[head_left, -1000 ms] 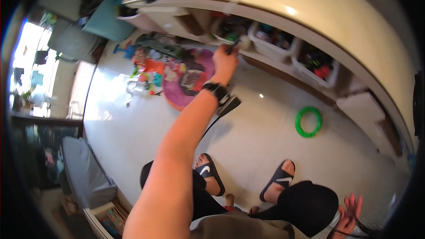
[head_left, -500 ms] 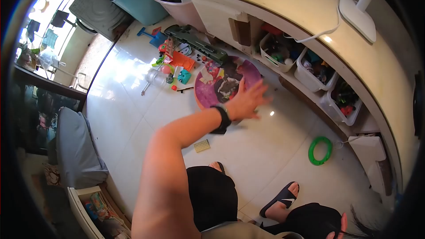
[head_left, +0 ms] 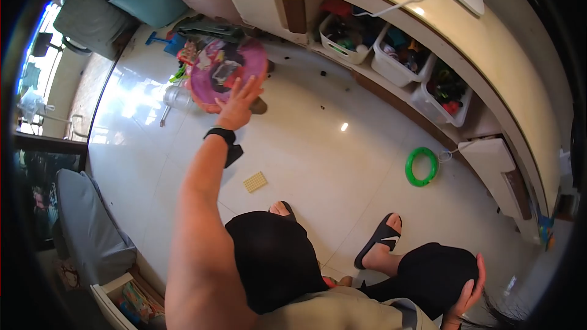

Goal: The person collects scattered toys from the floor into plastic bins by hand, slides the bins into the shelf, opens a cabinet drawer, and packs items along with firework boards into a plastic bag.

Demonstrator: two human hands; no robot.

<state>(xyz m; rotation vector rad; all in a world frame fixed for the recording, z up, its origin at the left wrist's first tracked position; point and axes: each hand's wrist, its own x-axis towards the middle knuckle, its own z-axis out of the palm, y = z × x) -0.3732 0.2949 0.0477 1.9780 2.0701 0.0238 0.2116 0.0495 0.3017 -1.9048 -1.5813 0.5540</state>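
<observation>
My left hand (head_left: 238, 105), with a black watch on its wrist, reaches forward onto a small round stool (head_left: 205, 76). The stool has a worn purple top with faded pictures and an orange rim. My fingers are stretched apart over its near right edge, touching it. Brown feet of the stool show beneath. At lower right, my right hand (head_left: 471, 299) rests against my bent knee (head_left: 437, 275), fingers extended and holding nothing. A yellowish studded plate (head_left: 255, 182) lies on the floor nearer to me.
Scattered toys, a dark green toy gun (head_left: 211, 29) and a clear bottle (head_left: 177, 96) lie around the stool. A green ring (head_left: 422, 167) is on the floor at right. White bins (head_left: 400, 70) of toys fill a low cabinet shelf. A grey covered item (head_left: 92, 220) stands left.
The stool has slid left across the floor toward the toys, with my left hand now on its edge. My view has shifted, and more of my right hand shows on the knee.
</observation>
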